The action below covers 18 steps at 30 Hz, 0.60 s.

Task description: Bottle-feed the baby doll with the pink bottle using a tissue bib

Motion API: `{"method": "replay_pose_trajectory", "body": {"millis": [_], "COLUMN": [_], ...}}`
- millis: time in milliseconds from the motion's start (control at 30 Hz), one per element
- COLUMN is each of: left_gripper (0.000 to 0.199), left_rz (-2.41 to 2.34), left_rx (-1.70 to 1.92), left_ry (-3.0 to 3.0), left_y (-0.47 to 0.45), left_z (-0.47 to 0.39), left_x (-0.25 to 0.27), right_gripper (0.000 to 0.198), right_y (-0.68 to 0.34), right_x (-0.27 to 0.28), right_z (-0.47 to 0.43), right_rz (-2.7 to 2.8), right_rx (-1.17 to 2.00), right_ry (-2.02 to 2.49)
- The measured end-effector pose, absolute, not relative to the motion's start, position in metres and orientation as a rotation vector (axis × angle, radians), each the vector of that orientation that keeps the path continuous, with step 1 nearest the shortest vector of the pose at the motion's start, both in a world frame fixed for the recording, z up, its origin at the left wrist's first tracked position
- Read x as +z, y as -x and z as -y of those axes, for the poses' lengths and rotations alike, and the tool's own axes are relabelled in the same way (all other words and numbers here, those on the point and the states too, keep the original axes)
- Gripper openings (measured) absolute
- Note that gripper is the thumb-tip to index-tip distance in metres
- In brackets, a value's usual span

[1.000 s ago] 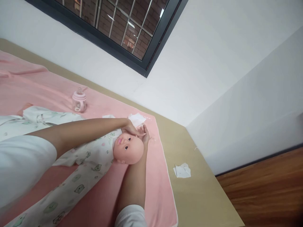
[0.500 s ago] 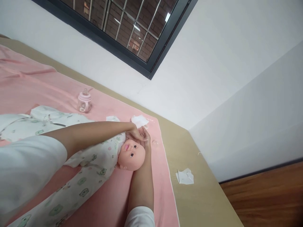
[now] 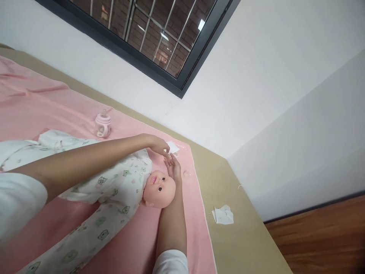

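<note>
Left hand [image 3: 157, 145] has lifted off doll's head [image 3: 159, 188], open; right hand [image 3: 172, 167] open beside it.

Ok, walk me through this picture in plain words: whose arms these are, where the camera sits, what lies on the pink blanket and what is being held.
The camera is worn on a person's head and looks down at their own two bare arms. The view is tilted, so the window slants. The left hand hovers open above the doll, holding nothing. The right hand lies open, palm up, beside the doll's head, also gripping nothing. The doll wears a white printed sleepsuit and lies on its back on a pink blanket spread over a tan surface. A pink baby bottle stands further back. One white tissue lies near the hands, another tissue on the tan surface.
</note>
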<state>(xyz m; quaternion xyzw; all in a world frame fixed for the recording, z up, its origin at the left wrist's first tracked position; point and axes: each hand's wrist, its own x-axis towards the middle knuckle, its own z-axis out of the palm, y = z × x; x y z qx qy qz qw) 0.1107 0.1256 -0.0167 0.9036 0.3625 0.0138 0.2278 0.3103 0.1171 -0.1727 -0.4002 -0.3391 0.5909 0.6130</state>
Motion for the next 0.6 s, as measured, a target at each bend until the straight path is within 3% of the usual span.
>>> {"method": "replay_pose_trajectory", "body": {"millis": [333, 600], "left_gripper": [0.051, 0.050], "left_rz": [-0.898, -0.968], "left_rx": [0.471, 0.818], "left_ry": [-2.474, -2.370], "left_y": [-0.046, -0.026], "left_z": [-0.049, -0.037], "left_x": [-0.010, -0.013], "right_gripper": [0.038, 0.027], "right_y": [-0.307, -0.325], "right_x": [-0.168, -0.120], "right_z": [-0.108, -0.089], "right_rz": [0.851, 1.055], "right_rx": [1.333, 0.856], "right_ry": [0.930, 1.140]}}
